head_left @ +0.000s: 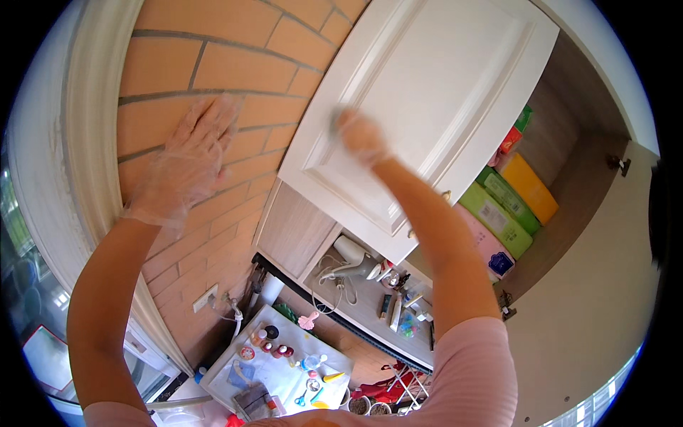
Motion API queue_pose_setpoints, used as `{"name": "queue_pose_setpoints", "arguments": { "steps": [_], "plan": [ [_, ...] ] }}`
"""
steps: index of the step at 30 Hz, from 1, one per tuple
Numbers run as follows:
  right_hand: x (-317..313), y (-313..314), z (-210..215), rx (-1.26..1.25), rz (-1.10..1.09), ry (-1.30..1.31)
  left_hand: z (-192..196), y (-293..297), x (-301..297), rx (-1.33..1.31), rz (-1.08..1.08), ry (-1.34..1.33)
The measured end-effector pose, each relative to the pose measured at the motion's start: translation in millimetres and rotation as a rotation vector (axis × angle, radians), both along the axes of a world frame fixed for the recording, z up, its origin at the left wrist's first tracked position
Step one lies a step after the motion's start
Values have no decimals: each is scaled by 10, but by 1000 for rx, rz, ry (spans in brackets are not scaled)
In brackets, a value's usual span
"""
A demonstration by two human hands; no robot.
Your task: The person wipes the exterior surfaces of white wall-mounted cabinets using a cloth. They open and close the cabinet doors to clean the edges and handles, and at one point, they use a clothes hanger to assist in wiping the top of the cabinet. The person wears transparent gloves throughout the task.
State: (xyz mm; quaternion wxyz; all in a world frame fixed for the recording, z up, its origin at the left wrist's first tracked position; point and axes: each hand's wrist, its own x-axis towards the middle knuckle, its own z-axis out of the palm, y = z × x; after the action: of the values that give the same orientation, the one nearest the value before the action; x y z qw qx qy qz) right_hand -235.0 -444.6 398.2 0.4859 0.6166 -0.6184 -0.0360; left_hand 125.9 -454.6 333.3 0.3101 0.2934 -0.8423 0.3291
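— Right grip first: what does the right hand (359,135) hold?

— It is closed around a small greyish thing, likely a cloth or sponge (336,119), pressed against the white cupboard door (434,92). Blur hides what the thing is exactly.

— And the left one?

— The left hand (191,160), in a thin clear glove, lies flat with fingers spread on the orange brick wall (213,64), holding nothing. It is beside the door's left edge, apart from it.

— What else, starting with the big things?

— The door stands open over a cupboard interior (569,171) with packages on its shelf: a yellow box (530,186), green packs (501,210), a pink pack (491,249). Below the door is a wooden shelf (370,302) bearing a white hair dryer (352,260) with its cord and several small items. Lower down sits a white surface (284,370) carrying small bottles and jars. A pale curved frame (85,142) runs along the wall's left side.

— Where is the grey thing on the door?

— Near the door's left middle, on the raised panel edge.
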Motion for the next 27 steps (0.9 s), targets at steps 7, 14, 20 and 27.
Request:
{"name": "queue_pose_setpoints", "arguments": {
  "steps": [7,14,20,27],
  "plan": [
    [185,-29,1776,-309,-109,370,-63,-23,8,-86,3,10],
    [126,-57,280,-66,76,435,-93,-83,11,-111,32,-14],
    [93,83,-1010,202,202,90,-160,-164,-21,-118,-39,41],
    [365,-11,-1328,77,-24,-1,-170,-192,-96,-113,-60,54]
  ]
}}
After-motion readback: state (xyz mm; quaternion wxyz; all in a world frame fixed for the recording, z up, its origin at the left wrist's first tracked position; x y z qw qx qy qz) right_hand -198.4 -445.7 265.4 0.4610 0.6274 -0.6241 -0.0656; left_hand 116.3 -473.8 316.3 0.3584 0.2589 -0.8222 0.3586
